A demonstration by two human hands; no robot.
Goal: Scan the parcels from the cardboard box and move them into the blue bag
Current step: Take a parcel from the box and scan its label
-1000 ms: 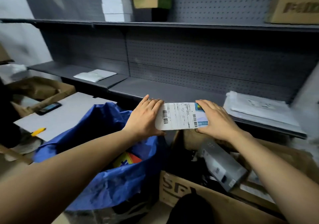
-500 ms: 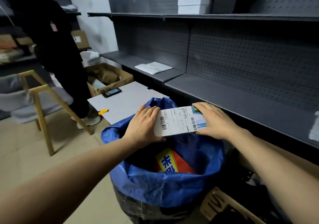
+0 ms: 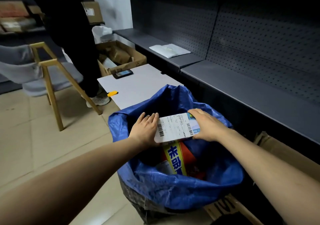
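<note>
Grey pegboard shelving (image 3: 259,93) ran beyond the right hand (image 3: 208,126). It and the left hand (image 3: 145,129) each gripped an end of the labelled parcel (image 3: 175,128), just above the blue bag (image 3: 173,188).

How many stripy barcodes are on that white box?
2. One barcode sits at the left end of the white box, beside the left hand; the other barcode is at its right end, beside the right hand. Its hidden sides may carry more.
</note>
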